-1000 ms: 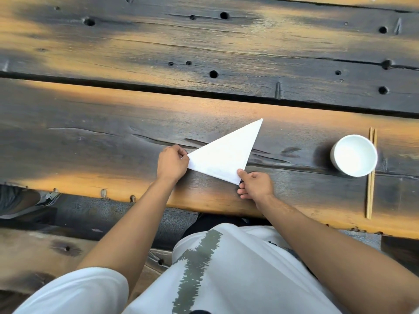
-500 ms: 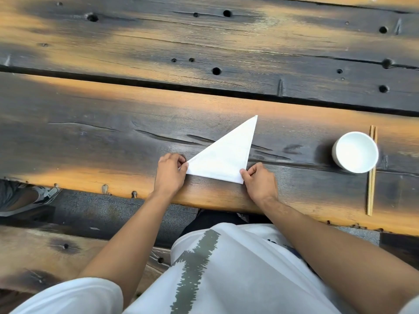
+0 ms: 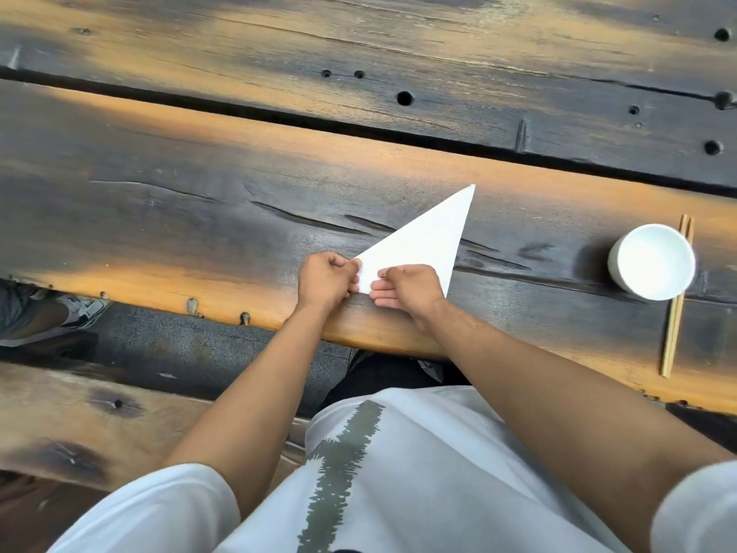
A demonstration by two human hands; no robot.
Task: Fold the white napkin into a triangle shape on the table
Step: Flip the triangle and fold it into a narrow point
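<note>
Pinching the napkin (image 3: 422, 241) at its near corner, left hand (image 3: 325, 279) and right hand (image 3: 406, 291) grip thin, limp, easily creased paper; hold edges.

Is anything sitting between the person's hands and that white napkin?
Nothing visible. Both the left hand and right hand already touch the white napkin at its near corner. The white cup and chopsticks lie off to the right.

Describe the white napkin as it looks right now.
The white napkin is a plain, thin sheet already folded into a long, narrow triangle, lying flat on the dark wooden table. Its sharp tip points away and rightward. The left hand pinches its near-left corner; the right hand covers its near edge.
</note>
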